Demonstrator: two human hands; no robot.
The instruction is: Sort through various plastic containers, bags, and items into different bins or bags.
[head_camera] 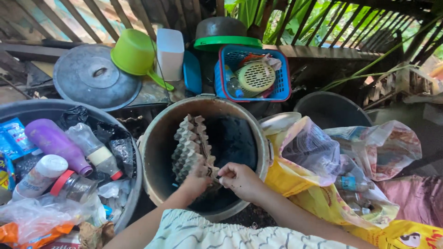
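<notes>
A grey cardboard egg tray (pixel 190 145) stands on edge inside a round metal bucket (pixel 154 152) whose bottom is black. My left hand (pixel 196 180) grips the tray's lower end. My right hand (pixel 240 179) is closed on the same lower corner, right beside the left. Both hands reach in over the bucket's near rim. My striped sleeve (pixel 207 233) fills the bottom of the view.
A grey tub (pixel 134 184) at left holds a purple bottle (pixel 55 143), clear bottles and plastic waste. Yellow and clear bags (pixel 323 184) of bottles lie at right. Behind are a blue basket (pixel 254 74), a green bowl (pixel 134 51), a metal lid (pixel 92 76) and a dark bucket (pixel 330 108).
</notes>
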